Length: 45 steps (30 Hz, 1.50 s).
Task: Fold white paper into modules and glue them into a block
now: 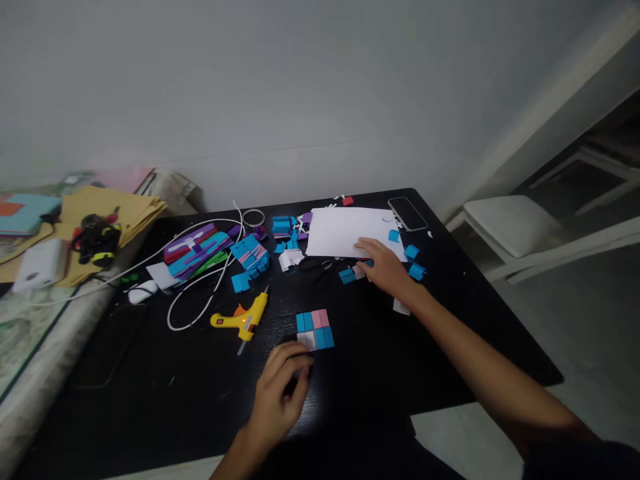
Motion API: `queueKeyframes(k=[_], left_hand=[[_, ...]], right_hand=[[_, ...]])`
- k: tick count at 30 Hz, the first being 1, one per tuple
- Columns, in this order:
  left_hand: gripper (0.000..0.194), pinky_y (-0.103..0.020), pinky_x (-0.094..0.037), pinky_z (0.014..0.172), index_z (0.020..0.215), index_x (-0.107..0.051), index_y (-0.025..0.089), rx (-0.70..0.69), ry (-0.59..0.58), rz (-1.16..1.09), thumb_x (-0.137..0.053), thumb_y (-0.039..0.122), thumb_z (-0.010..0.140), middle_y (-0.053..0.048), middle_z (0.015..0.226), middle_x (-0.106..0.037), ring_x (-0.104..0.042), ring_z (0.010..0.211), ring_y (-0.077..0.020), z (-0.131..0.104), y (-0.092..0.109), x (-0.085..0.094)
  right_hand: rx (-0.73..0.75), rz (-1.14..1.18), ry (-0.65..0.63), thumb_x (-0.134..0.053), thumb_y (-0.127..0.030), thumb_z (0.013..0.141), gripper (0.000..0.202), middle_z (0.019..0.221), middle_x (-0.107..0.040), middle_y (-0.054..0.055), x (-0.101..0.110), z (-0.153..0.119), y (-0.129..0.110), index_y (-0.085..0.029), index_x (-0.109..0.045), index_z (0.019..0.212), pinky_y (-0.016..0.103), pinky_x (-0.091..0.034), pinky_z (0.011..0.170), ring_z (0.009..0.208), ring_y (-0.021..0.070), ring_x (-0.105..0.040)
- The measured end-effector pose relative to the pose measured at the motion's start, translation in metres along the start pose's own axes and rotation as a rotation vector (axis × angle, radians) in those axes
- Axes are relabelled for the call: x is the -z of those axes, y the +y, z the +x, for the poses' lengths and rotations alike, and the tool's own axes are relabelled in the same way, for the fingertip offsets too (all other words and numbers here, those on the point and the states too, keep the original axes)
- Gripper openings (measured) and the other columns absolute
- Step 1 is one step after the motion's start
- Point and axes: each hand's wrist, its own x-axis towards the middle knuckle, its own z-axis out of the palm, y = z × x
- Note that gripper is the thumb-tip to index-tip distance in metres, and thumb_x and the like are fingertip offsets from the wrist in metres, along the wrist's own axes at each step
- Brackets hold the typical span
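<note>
My left hand (280, 390) is loosely curled just below a square of folded paper pieces (315, 329). A gap shows between its thumb and fingers, with nothing seen in it. Blue, pink and white pieces make up the square, which lies flat on the black table. Farther right, my right hand (383, 267) reaches over the front edge of a white paper sheet (340, 230), its fingers stretched out and apart. Near its fingertips lie a blue folded piece (347, 275) and other small pieces, partly hidden by the hand.
A yellow glue gun (245, 319) lies left of the square. Behind it are a white cable (183, 327), a blue-and-pink paper assembly (250, 253) and coloured strips (195, 250). Dark-handled pliers (320, 267) sit before the sheet. A phone (407, 213) lies at the back right.
</note>
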Motion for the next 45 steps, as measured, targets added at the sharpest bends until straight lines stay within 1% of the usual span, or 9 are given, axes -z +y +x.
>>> queueKeyframes(k=[3,5,9,11,16,21,25,36,45], left_hand=[[0.027,-0.039,-0.057,0.096,0.115,-0.067,0.023,0.004,-0.032,0.030,-0.060,0.007,0.094,-0.008,0.115,-0.070,-0.065,0.114,-0.0228,0.001,-0.001,-0.004],[0.032,-0.042,-0.056,0.100,0.121,-0.066,0.024,0.017,-0.047,0.056,-0.060,0.007,0.094,-0.009,0.121,-0.069,-0.063,0.120,-0.0243,0.001,-0.002,-0.005],[0.033,-0.046,-0.055,0.104,0.125,-0.065,0.024,0.056,-0.052,0.084,-0.058,0.009,0.095,-0.010,0.129,-0.067,-0.061,0.126,-0.0257,0.001,-0.003,-0.005],[0.031,-0.046,-0.056,0.104,0.122,-0.065,0.024,0.067,-0.050,0.082,-0.058,0.010,0.096,-0.010,0.128,-0.067,-0.061,0.125,-0.0258,0.001,-0.003,-0.005],[0.032,-0.047,-0.055,0.106,0.124,-0.065,0.025,0.069,-0.078,0.065,-0.057,0.011,0.096,-0.009,0.131,-0.067,-0.060,0.129,-0.0266,0.001,-0.003,-0.005],[0.034,-0.048,-0.055,0.108,0.125,-0.066,0.024,0.070,-0.074,0.071,-0.056,0.010,0.095,-0.010,0.133,-0.067,-0.060,0.131,-0.0276,0.000,-0.002,-0.004],[0.033,-0.047,-0.056,0.107,0.124,-0.067,0.024,0.080,-0.068,0.075,-0.056,0.010,0.096,-0.010,0.132,-0.067,-0.060,0.131,-0.0273,0.000,-0.002,-0.004],[0.031,-0.047,-0.056,0.107,0.122,-0.067,0.024,0.080,-0.075,0.072,-0.056,0.010,0.097,-0.010,0.131,-0.067,-0.059,0.130,-0.0262,0.000,-0.003,-0.006],[0.031,-0.048,-0.056,0.107,0.122,-0.066,0.025,0.091,-0.083,0.066,-0.056,0.011,0.097,-0.010,0.131,-0.066,-0.059,0.131,-0.0269,-0.001,-0.003,-0.005]], right_hand=[[0.058,-0.090,-0.123,-0.067,-0.021,0.088,0.048,0.149,-0.060,0.015,-0.001,0.022,0.013,-0.019,-0.064,0.136,0.054,-0.044,0.118,0.140,0.0342,-0.055],[0.093,-0.142,-0.183,-0.066,-0.020,0.090,0.047,0.146,-0.062,0.015,-0.004,0.030,0.016,-0.018,-0.064,0.136,0.054,-0.041,0.120,0.138,0.0336,-0.057],[0.142,-0.208,-0.242,-0.055,-0.013,0.095,0.031,0.126,-0.075,0.013,-0.007,0.032,0.014,-0.019,-0.074,0.120,0.054,-0.042,0.118,0.120,0.0308,-0.070],[0.148,-0.219,-0.229,-0.051,-0.012,0.097,0.031,0.119,-0.078,0.013,-0.006,0.032,0.013,-0.018,-0.076,0.114,0.052,-0.047,0.112,0.113,0.0305,-0.073],[0.093,-0.172,-0.097,-0.048,-0.016,0.100,0.034,0.114,-0.079,0.014,0.005,0.036,0.010,-0.017,-0.072,0.124,0.048,-0.058,0.093,0.103,0.0315,-0.076],[0.031,-0.048,0.031,-0.059,-0.020,0.095,0.027,0.099,-0.082,0.008,0.018,0.046,0.009,-0.021,-0.075,0.117,0.047,-0.058,0.095,0.098,0.0289,-0.078],[-0.013,0.029,0.081,-0.067,-0.020,0.089,0.023,0.091,-0.082,0.007,0.027,0.050,0.006,-0.022,-0.078,0.109,0.048,-0.059,0.092,0.089,0.0287,-0.079],[-0.049,0.162,0.109,-0.070,-0.018,0.084,0.023,0.088,-0.081,0.005,0.042,0.049,-0.011,-0.021,-0.080,0.104,0.046,-0.059,0.092,0.084,0.0250,-0.077],[-0.112,0.228,0.060,-0.086,-0.028,0.072,0.015,0.072,-0.076,0.002,0.049,0.053,-0.017,-0.021,-0.081,0.085,0.037,-0.057,0.071,0.068,0.0206,-0.070]])
